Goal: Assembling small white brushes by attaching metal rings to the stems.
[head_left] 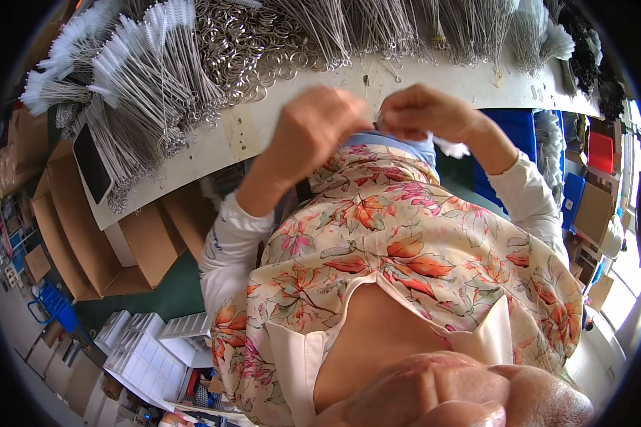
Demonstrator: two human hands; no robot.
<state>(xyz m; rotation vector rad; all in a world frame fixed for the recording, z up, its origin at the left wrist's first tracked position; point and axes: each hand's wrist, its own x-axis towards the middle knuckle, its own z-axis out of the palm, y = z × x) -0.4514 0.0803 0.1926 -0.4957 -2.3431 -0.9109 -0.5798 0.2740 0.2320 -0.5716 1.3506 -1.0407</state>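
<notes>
Both hands are raised in front of my lap, close together at the table's near edge. My left hand (317,121) is smeared by motion with its fingers curled; what it holds, if anything, does not show. Beside it, my right hand (427,114) is closed in a pinch on a thin wire brush, mostly hidden by the fingers. White bristles (452,149) stick out below that hand. Beyond the hands, a heap of metal split rings (253,46) lies on the white table (299,89). Bundles of wire brushes (146,75) with white bristles lie left of the rings.
More wire brushes (384,28) line the table's far side, with black-bristled ones (595,57) at far right. A phone (95,164) lies at the table's left corner. Open cardboard boxes (114,242) stand below left; a blue bin (509,146) is under the table on the right.
</notes>
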